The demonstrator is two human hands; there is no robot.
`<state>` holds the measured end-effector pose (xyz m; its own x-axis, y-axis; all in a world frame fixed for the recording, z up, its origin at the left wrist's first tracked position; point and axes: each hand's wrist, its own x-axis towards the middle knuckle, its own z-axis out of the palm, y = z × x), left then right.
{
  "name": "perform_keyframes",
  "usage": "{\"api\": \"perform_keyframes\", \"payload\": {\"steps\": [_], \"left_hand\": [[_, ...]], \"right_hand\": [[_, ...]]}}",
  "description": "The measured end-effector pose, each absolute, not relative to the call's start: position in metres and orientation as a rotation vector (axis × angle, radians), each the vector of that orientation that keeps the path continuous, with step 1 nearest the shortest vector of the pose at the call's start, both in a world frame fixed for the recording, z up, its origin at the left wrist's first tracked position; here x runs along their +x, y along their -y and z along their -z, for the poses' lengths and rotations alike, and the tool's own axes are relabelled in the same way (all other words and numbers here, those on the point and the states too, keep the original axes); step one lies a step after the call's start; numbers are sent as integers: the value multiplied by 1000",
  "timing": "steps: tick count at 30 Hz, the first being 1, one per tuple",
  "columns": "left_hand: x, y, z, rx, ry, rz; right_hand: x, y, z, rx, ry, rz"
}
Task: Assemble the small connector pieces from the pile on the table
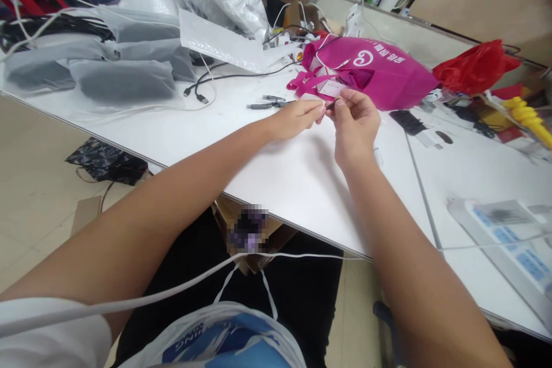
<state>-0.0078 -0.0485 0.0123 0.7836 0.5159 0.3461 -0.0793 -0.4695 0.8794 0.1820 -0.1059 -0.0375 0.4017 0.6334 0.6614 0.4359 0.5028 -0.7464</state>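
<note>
Over the white table [297, 167], my two hands meet in front of the pink bag. A small dark slender piece [332, 104] is pinched between the thumb and fingers of my right hand [356, 123]; its kind is too small to make out. My left hand [297, 118] is closed, its fingertips touching or very near the left end of that piece. Whatever the left fingers grip is hidden. Just behind my left hand lie several dark pens [264, 106]. A white card [331, 88] shows by the pink bag [388, 77], beyond my right fingers.
Grey packages in frosted bags [125, 83] fill the table's left side. Black cables [202, 98] lie behind the pens. A red plastic bag [474, 66] stands at the right. A white cord [302, 255] crosses in front of my body. A blue-and-white device [509, 236] sits at lower right.
</note>
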Motion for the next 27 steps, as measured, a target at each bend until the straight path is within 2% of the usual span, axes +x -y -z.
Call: {"api": "perform_keyframes", "payload": {"steps": [5, 13, 23, 27], "left_hand": [[-10, 65, -25, 1670, -407, -571], [-11, 83, -39, 1469, -505, -541], [-5, 82, -32, 1462, -482, -585], [1, 78, -25, 1493, -474, -626]], "right_hand": [[184, 104, 41, -1101, 1239, -178], [174, 109, 35, -1065, 1141, -251], [171, 113, 30, -1014, 1021, -349], [172, 111, 33, -1075, 1071, -273]]}}
